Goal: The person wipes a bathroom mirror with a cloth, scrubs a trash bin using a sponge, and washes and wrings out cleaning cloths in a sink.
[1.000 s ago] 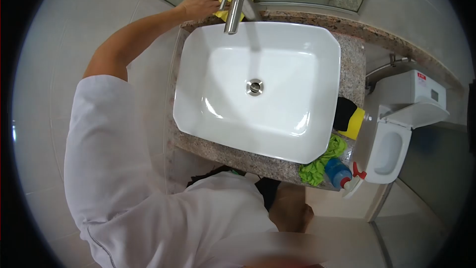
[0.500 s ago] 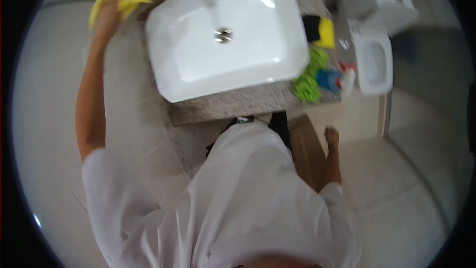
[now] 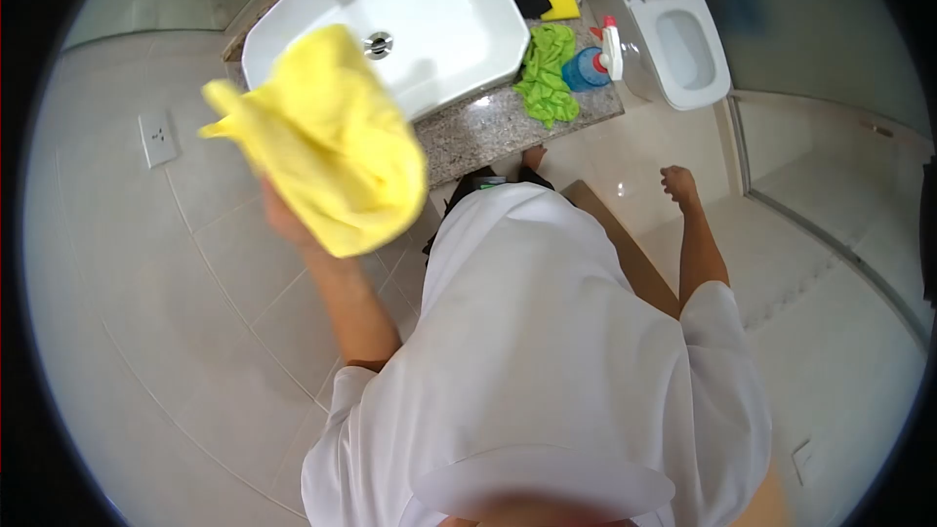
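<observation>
My left hand [image 3: 283, 217] has hold of the yellow cloth [image 3: 342, 146], which hangs bunched in front of the near left part of the white basin [image 3: 444, 15]. My fingers are mostly hidden behind the folds, so how tightly they close I cannot tell (nor whether the cloth brushes the rim). My right hand [image 3: 676, 183] is off to the right, loosely curled, with nothing visible in it; how far its fingers close is unclear.

I judge the step in hand to be handling this cloth, held up off the stone counter [image 3: 468, 132]. As I see it, the next move calls for keeping the loose folds gathered, and for clearance from the green cloth [image 3: 549, 88] and spray bottle [image 3: 586, 70], which stand side by side at the counter's near right.
</observation>
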`<state>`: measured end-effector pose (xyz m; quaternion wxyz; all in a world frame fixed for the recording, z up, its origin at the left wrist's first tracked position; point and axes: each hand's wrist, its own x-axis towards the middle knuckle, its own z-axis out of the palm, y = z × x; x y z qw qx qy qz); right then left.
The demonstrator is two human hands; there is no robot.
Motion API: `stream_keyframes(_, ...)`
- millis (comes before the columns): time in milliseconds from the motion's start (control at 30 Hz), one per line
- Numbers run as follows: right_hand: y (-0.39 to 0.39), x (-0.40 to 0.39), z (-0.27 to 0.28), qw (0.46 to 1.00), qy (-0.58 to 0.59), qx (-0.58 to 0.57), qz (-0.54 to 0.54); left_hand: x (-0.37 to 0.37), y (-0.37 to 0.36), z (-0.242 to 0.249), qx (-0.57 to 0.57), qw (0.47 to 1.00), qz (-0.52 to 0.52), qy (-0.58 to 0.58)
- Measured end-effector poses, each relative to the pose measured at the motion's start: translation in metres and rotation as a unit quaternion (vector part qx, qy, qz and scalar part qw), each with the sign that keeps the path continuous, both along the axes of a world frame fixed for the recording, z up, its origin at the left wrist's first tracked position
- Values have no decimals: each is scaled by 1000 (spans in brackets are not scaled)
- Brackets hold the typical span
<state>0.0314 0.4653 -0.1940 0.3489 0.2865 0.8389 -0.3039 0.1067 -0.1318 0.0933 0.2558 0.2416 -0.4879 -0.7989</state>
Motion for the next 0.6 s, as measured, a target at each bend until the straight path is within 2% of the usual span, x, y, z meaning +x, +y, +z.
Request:
stream_keyframes(33,1,1,-2,999,-16,-19,35,-1,27,1,9,1000,3,-22)
stream_keyframes(67,4,1,-6,997,-32,-36,68,-5,47,4,124,988,-71,62)
stream_keyframes(100,8,0,-10,997,-27,-29,70,-9,61,6,239,949,-146,145)
stream_keyframes(167,11,0,-11,978,-7,-94,186,-6,77,-10,159,968,-187,50)
stream_keyframes(233,-34,-20,67,973,-82,-100,193,-21,97,-7,208,942,-252,-81)
stream_keyframes(300,-65,-40,129,971,-96,-183,124,-38,107,-42,317,854,-412,-35)
stream_keyframes(367,-96,-56,193,929,-64,-362,42,-60,142,-28,282,834,-471,-61)
stream_keyframes(400,-102,-63,216,931,-64,-356,44,-68,160,-36,171,832,-526,-37)
stream_keyframes(433,-109,-67,236,884,-7,-467,23,-76,178,-43,53,817,-574,-15)
stream_keyframes(467,-114,-72,249,818,51,-572,1,-88,198,-34,89,794,-601,-21)
stream_keyframes(500,-104,-78,259,795,48,-604,30,-98,217,-24,124,767,-629,-27)
stream_keyframes(567,-102,-89,307,906,37,-399,137,-104,249,-29,119,767,-629,-33)
stream_keyframes(600,-103,-93,331,908,42,-395,135,-106,259,-33,116,769,-627,-39)
